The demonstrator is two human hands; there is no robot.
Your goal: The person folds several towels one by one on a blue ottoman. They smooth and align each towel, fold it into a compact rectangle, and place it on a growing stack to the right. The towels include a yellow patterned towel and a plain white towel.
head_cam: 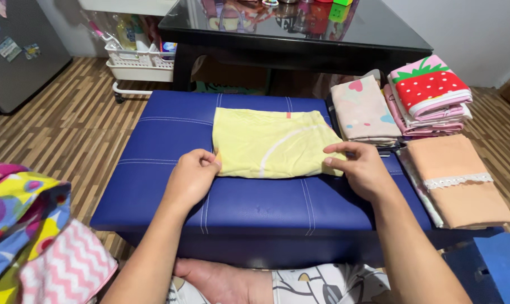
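A folded pale yellow cloth (269, 141) lies flat on a dark blue padded bench (170, 135). My left hand (192, 175) pinches the cloth's near left corner between thumb and fingers. My right hand (360, 168) grips the near right corner, fingers curled over the edge. Both forearms reach in from the bottom of the view.
Folded cloths sit to the right: a pale pink one (363, 110), a strawberry-print stack (429, 93), a peach one with lace trim (460, 177). Colourful unfolded fabric (35, 236) lies at the left. A black glass table (294, 28) and white basket cart (136, 62) stand behind.
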